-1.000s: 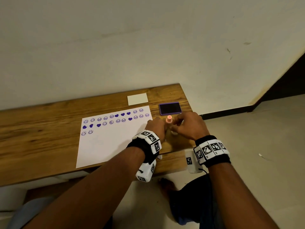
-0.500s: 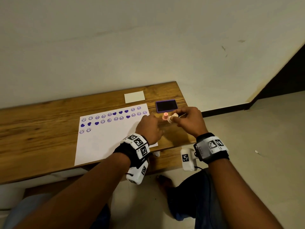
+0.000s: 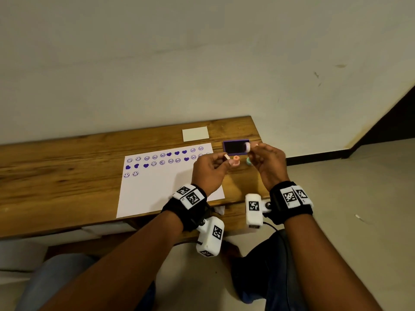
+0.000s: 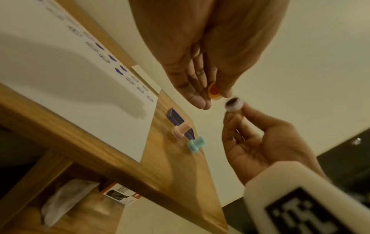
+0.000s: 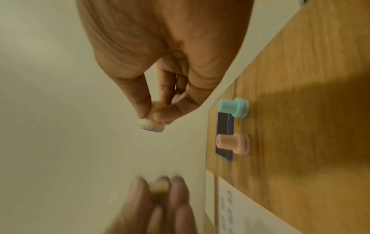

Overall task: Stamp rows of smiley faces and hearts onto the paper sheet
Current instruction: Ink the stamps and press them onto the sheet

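Wooden and warm in the lamplight, the table [image 3: 67,176] runs along a pale wall, and the paper sheet [image 3: 157,189] lies flat on it with its near edge at the table's front edge. Two full rows of purple smiley faces and hearts cross the top of the sheet; a third row reaches about halfway, and a fourth has only two smileys at its left end.

Both hands are raised above the table's right end, apart from each other. The right hand [image 3: 268,163] pinches a small cream stamp [image 5: 152,125] between thumb and fingertips, its inked face turned away from the palm; from above it shows in front of the purple ink pad [image 3: 235,147]. The left hand [image 3: 210,168] pinches a small round cap [image 4: 214,92], orange-yellow with a red inside, between thumb and fingers, which lie nearly straight.

On the wood below the hands stand two more stamps, upright on their wide bases: a pink stamp [image 5: 234,143] and a teal stamp [image 5: 234,107], both just beside the ink pad on its near side. The pad sits just off the sheet's top right corner. A small pale yellow note [image 3: 195,134] lies beyond it, near the wall.

Under the tabletop, a shelf holds a crumpled plastic bag [image 4: 60,204] and a white-and-orange box [image 4: 121,194].
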